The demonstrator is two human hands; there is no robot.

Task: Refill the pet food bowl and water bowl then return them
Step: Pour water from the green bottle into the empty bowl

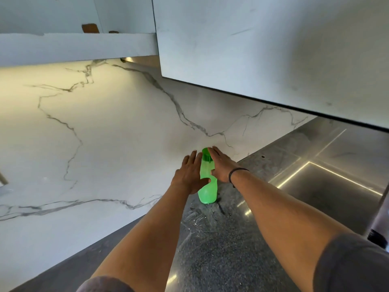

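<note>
A translucent bright green plastic bottle (207, 182) stands upright on the dark speckled stone countertop (221, 245), close to the marble-patterned backsplash (94, 133). Its body is waisted, narrowing near the middle and widening toward a rounded base; a darker green cap (205, 153) tops the neck. Whether the bottle contains liquid cannot be told through the tinted wall.

The left hand (190, 173) lies flat against the bottle's left side, fingers straight and held together, thumb reaching across the waist. The right hand (221, 167) mirrors it on the right side, fingers extended up past the cap, thumb touching the body; a dark band (236, 174) circles its wrist. Both forearms extend from grey short sleeves.

The backsplash is smooth, white, with grey veining. Pale matte cabinet fronts (263, 49) hang above. To the right sits a brushed stainless-steel sink (328, 182) with reflective edges.
</note>
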